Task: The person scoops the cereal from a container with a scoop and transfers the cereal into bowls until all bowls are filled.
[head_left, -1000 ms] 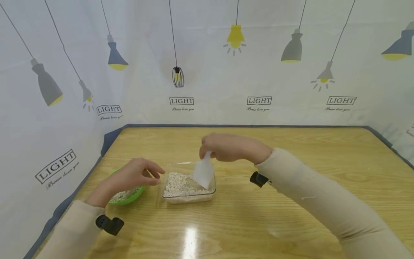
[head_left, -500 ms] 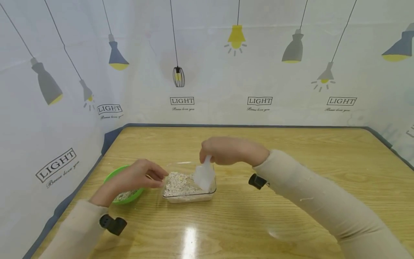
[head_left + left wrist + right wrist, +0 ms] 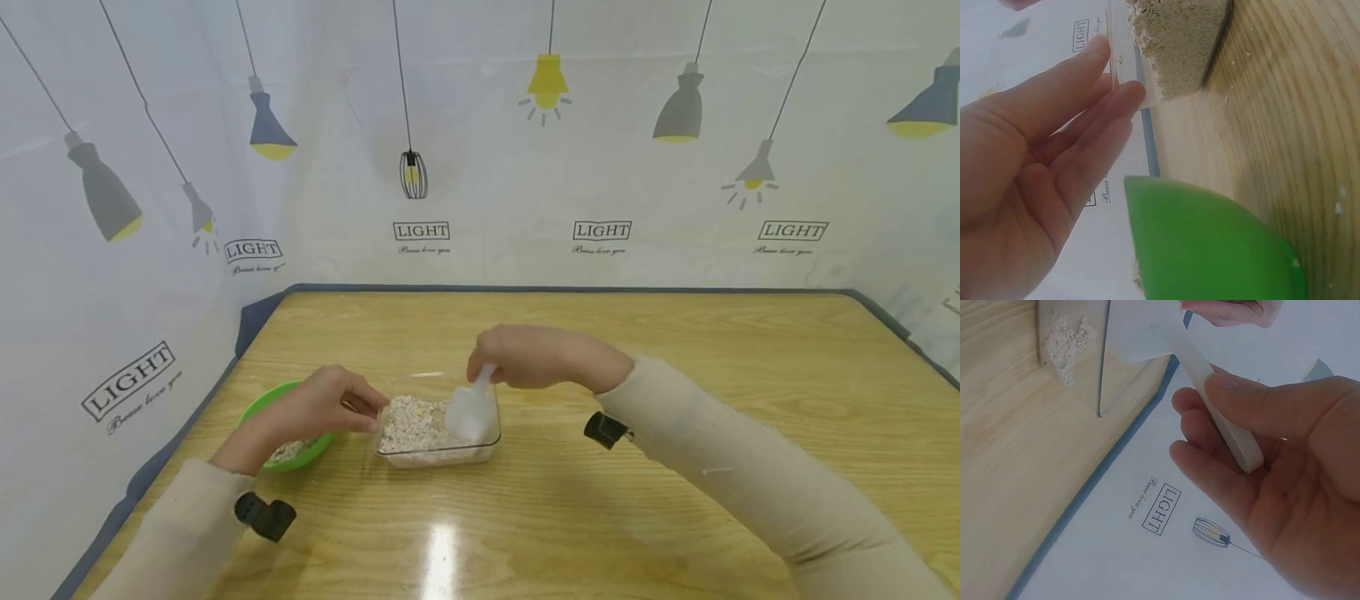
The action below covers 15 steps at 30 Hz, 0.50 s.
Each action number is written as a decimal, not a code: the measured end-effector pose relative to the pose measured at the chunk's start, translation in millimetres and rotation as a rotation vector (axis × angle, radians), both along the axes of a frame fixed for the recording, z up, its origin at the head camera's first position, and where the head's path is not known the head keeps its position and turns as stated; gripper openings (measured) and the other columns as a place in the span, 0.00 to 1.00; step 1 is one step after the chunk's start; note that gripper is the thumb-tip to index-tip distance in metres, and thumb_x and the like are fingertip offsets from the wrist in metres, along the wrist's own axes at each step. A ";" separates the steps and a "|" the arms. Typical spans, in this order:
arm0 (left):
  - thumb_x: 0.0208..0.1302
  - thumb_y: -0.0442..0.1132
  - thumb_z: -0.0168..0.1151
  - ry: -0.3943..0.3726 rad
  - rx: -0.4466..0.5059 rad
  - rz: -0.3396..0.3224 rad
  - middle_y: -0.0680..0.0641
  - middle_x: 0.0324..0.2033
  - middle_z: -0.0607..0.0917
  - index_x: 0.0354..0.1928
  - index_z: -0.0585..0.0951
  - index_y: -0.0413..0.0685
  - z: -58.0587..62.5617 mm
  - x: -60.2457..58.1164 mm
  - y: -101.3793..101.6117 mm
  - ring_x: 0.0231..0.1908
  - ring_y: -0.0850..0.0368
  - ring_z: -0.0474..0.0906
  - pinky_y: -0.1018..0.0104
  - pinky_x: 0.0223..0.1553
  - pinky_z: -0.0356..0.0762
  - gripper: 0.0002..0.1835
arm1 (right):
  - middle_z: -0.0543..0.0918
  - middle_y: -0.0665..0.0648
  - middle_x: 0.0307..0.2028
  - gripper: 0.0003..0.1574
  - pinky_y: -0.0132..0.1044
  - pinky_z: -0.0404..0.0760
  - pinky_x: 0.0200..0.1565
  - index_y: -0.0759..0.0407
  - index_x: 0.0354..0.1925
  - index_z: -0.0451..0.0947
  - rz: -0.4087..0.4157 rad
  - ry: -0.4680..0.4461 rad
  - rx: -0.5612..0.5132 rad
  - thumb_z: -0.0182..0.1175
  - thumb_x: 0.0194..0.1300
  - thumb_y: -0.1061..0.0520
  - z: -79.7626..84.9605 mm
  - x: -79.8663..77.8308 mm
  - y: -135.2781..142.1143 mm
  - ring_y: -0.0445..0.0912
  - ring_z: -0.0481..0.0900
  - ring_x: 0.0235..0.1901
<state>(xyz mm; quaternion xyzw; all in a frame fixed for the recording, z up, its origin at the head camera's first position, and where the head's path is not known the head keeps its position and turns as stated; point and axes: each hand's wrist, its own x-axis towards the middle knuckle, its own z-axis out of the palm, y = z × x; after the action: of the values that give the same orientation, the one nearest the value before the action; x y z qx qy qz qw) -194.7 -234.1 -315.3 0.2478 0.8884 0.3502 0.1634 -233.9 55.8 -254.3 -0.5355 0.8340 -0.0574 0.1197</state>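
A clear rectangular container (image 3: 438,457) stands on the wooden table, holding pale oat-like flakes (image 3: 412,425) heaped toward its left side. Its left end is touched by the fingertips of my left hand (image 3: 326,406), whose fingers reach out fairly straight; the left wrist view shows thumb and fingers at the clear rim. Above the container's right part, my right hand (image 3: 536,357) grips the handle of a white scoop (image 3: 471,414). The scoop tilts downward, its blade inside the container. In the right wrist view the thumb presses along the handle (image 3: 1225,422), fingers curled beneath.
A green bowl (image 3: 307,454) with similar flakes stands left of the container, partly hidden under my left forearm. A few loose flakes (image 3: 1339,208) lie on the table (image 3: 675,467). Printed white sheeting (image 3: 510,183) rises behind the table and along its left side.
My left hand has come slightly right, from beside the container to touching its left end. My right hand has lowered a little, bringing the scoop down with it.
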 end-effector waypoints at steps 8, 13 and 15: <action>0.56 0.35 0.67 0.012 -0.011 0.006 0.41 0.38 0.85 0.47 0.81 0.30 0.9 -0.4 2.2 0.37 0.55 0.82 0.69 0.35 0.80 0.18 | 0.82 0.59 0.44 0.15 0.37 0.74 0.52 0.67 0.46 0.80 -0.014 -0.045 -0.074 0.58 0.59 0.71 -8.8 -1.8 8.9 0.51 0.77 0.47; 0.55 0.34 0.67 0.000 0.011 0.014 0.40 0.38 0.85 0.47 0.80 0.29 1.1 -1.8 3.7 0.37 0.54 0.83 0.69 0.35 0.80 0.18 | 0.82 0.59 0.44 0.14 0.38 0.76 0.50 0.66 0.46 0.80 -0.020 -0.065 -0.101 0.60 0.60 0.69 -15.5 -2.3 11.8 0.50 0.78 0.47; 0.55 0.34 0.67 -0.002 0.016 0.016 0.40 0.38 0.85 0.46 0.80 0.29 0.9 -2.9 4.1 0.37 0.54 0.83 0.68 0.35 0.80 0.19 | 0.83 0.58 0.43 0.13 0.36 0.77 0.48 0.65 0.45 0.81 -0.013 -0.065 -0.106 0.60 0.60 0.68 -17.7 -2.0 12.1 0.49 0.79 0.45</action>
<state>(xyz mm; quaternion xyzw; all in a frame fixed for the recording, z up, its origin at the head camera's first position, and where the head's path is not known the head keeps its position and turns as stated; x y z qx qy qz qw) -197.6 -230.0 -314.4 0.2415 0.8874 0.3588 0.1594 -235.9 68.0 -272.0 -0.5333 0.8290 -0.1199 0.1179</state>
